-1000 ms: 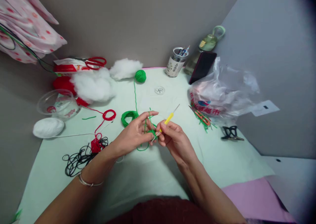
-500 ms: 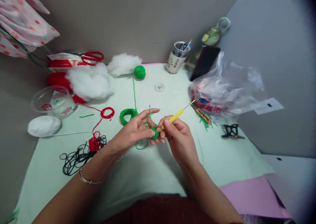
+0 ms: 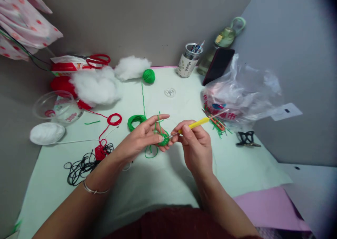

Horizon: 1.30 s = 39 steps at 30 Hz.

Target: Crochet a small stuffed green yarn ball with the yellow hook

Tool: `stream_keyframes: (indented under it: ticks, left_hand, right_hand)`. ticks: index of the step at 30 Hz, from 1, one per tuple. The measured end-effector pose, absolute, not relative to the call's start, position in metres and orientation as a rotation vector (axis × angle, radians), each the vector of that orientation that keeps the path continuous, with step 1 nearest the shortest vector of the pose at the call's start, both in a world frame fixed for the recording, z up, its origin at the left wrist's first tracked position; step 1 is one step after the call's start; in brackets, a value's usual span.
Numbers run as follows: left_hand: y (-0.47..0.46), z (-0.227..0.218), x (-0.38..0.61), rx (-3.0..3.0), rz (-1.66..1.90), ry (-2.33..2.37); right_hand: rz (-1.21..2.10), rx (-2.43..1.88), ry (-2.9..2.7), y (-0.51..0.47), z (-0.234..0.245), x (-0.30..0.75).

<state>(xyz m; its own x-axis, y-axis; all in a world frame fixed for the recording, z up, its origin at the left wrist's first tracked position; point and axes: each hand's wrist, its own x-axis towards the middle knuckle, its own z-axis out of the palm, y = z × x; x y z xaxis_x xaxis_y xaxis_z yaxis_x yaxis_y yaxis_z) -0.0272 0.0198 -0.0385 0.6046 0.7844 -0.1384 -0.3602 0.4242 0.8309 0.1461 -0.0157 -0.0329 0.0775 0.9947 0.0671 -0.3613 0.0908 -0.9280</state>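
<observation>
Between the thumb and fingers of my left hand (image 3: 143, 137) is a small green crochet piece (image 3: 164, 139). Green yarn runs up over the raised index finger of that hand. My right hand (image 3: 196, 142) grips a crochet hook (image 3: 196, 124) by its yellow handle, and the thin metal tip reaches left to the green piece. Whether the tip is inside a stitch is too small to tell. Just behind my left hand lies a loose green yarn coil (image 3: 136, 122), with a strand leading back to a green yarn ball (image 3: 149, 76).
On the left are white stuffing (image 3: 96, 86), a white yarn ball (image 3: 47, 133), tangled black cord (image 3: 81, 168) and a clear plastic tub (image 3: 71, 116). A plastic bag (image 3: 244, 91), black hair clip (image 3: 247, 139), phone (image 3: 219, 66) and pen jar (image 3: 188, 63) stand or lie on the right.
My right hand has moved a little to the right with the hook, which now lies at a flatter angle. My left hand stays nearly in place, holding the green piece.
</observation>
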Motion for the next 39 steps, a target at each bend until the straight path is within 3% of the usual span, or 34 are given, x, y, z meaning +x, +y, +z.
stream_keyframes:
  ticks: [7,17,22,25,39]
  left_hand:
    - [0.020,-0.035,-0.028,0.857,0.800,0.634]
    - [0.018,-0.032,-0.026,0.837,0.854,0.678]
    - [0.017,-0.028,-0.024,0.783,0.936,0.768]
    - [0.016,-0.024,-0.022,0.759,0.959,0.797]
    - [0.014,-0.022,-0.023,0.775,0.984,0.732]
  right_hand:
    - [0.889,-0.913,-1.151,-0.026,-0.037,0.140]
    - [1.175,-0.951,-0.921,-0.017,-0.034,0.140]
    - [0.595,-0.976,-1.355,-0.031,-0.039,0.132]
    - [0.410,-0.934,-1.424,-0.035,-0.046,0.128]
    - [0.638,-0.984,-1.344,-0.027,-0.034,0.137]
